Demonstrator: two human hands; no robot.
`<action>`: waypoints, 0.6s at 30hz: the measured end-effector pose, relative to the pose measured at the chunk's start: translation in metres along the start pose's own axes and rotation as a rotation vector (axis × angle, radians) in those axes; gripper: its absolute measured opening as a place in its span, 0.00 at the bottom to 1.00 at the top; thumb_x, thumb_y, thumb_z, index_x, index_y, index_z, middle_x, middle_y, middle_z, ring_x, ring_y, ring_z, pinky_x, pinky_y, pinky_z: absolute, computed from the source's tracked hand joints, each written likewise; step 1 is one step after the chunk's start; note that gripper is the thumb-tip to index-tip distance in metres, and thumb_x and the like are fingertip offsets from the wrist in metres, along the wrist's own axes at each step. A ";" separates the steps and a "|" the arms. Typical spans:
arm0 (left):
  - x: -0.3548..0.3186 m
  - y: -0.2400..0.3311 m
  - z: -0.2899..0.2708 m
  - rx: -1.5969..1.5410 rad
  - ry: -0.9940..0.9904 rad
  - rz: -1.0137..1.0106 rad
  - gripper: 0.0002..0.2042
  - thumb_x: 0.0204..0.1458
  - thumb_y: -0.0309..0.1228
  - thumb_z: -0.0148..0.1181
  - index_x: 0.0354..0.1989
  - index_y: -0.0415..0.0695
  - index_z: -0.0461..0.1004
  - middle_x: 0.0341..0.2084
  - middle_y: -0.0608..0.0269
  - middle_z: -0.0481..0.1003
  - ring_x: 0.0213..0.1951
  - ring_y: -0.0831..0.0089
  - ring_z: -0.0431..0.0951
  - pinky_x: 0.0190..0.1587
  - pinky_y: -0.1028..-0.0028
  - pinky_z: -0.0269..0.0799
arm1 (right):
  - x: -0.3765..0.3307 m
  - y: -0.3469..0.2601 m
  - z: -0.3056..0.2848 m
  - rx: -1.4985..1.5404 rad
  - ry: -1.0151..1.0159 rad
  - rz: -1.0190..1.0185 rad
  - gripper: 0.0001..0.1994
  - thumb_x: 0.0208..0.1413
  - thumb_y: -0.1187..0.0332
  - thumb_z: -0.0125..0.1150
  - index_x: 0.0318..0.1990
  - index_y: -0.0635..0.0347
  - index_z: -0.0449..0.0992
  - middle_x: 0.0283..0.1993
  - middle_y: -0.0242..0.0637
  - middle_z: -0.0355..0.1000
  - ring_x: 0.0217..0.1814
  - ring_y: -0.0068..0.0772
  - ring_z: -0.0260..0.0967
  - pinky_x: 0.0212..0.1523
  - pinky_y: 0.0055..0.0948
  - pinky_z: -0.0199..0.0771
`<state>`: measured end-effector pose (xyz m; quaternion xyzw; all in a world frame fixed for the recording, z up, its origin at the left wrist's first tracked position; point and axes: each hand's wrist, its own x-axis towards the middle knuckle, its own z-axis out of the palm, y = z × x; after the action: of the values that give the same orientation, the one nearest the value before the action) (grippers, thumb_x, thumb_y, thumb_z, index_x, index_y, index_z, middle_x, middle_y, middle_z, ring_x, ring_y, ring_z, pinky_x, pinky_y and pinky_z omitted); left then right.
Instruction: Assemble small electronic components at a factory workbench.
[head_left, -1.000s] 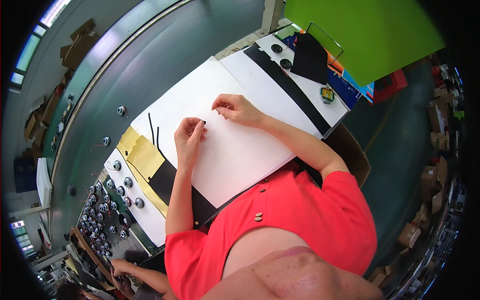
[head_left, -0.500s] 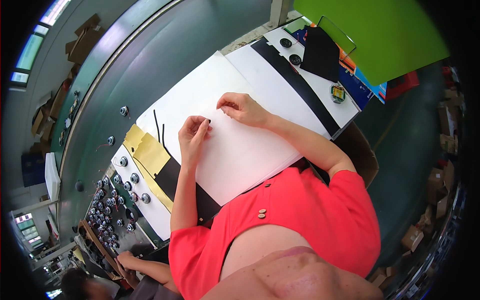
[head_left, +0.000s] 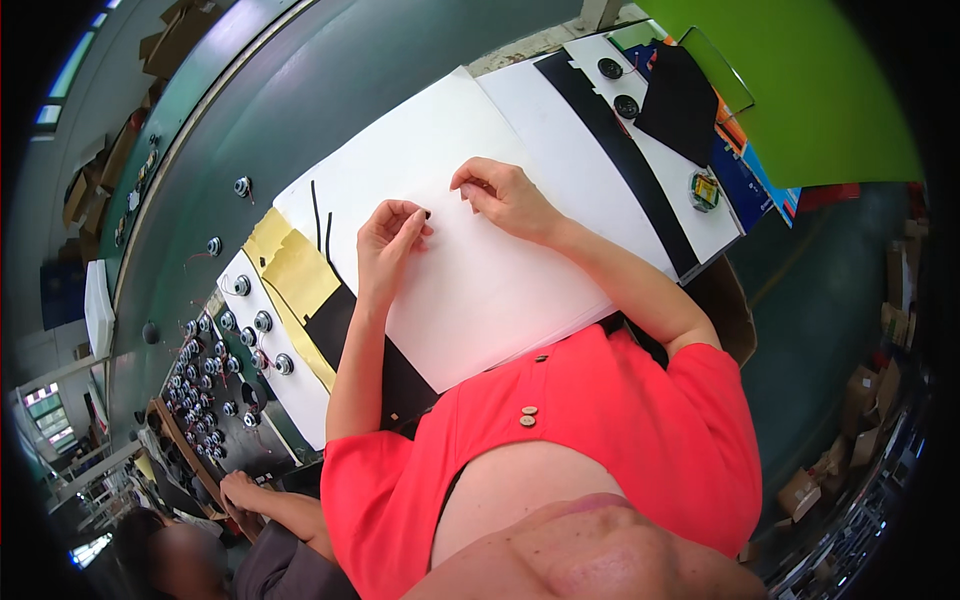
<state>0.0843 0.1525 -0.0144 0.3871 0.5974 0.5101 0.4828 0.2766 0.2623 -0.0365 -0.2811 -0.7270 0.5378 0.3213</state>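
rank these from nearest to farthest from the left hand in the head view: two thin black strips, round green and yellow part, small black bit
1. Small black bit: at the fingertips of the left hand
2. Two thin black strips: left of the hand
3. Round green and yellow part: far right, beyond the right hand

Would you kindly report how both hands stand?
Left hand: pinching small black piece. Right hand: apart, grip unclear. White sheet beneath; two black strips leftward.
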 end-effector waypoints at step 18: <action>0.000 -0.011 -0.010 -0.088 -0.037 0.056 0.05 0.61 0.26 0.61 0.39 0.36 0.75 0.30 0.61 0.79 0.32 0.78 0.81 0.33 0.78 0.79 | 0.017 -0.020 0.000 0.028 -0.042 -0.025 0.08 0.51 0.86 0.47 0.32 0.64 0.71 0.38 0.34 0.64 0.38 0.22 0.65 0.34 0.19 0.69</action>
<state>0.0746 0.1476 -0.0249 0.3912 0.5542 0.5419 0.4961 0.2650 0.2701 -0.0146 -0.2562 -0.7293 0.5498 0.3166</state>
